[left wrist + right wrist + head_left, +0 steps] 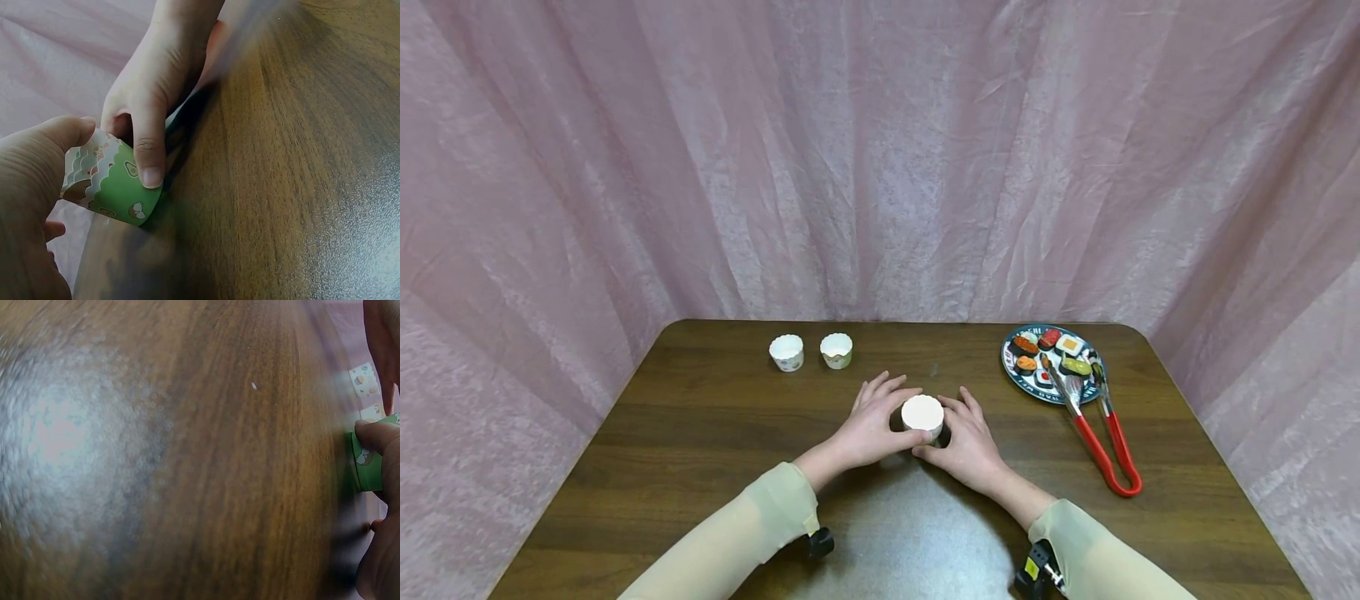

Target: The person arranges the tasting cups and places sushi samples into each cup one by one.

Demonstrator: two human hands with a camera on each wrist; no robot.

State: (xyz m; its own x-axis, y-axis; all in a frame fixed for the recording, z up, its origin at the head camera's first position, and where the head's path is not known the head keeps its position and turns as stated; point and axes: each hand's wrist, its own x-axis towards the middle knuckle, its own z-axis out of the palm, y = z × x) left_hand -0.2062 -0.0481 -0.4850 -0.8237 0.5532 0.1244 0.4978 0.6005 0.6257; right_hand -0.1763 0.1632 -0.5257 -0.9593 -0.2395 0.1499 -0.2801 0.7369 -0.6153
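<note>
A nested stack of paper cupcake cups (922, 414) stands between my hands at the middle of the table. Several scalloped rims show in the left wrist view, above a green outermost cup (122, 199) with avocado prints. My left hand (874, 427) pinches the stack near its upper rims, thumb on the near side. Lower down, my right hand (967, 447) grips the green cup, its thumb pressed on the wall. Only part of that green cup (370, 467) shows in the right wrist view. The far-side fingertips are hidden behind the stack.
Two single paper cups, one whitish (787, 353) and one greenish (837, 351), stand at the back left. At the back right is a blue patterned plate (1011, 373) of sushi pieces. Red-handled tongs (1093, 446) lie with their tips over it. A pink curtain (880, 167) hangs behind.
</note>
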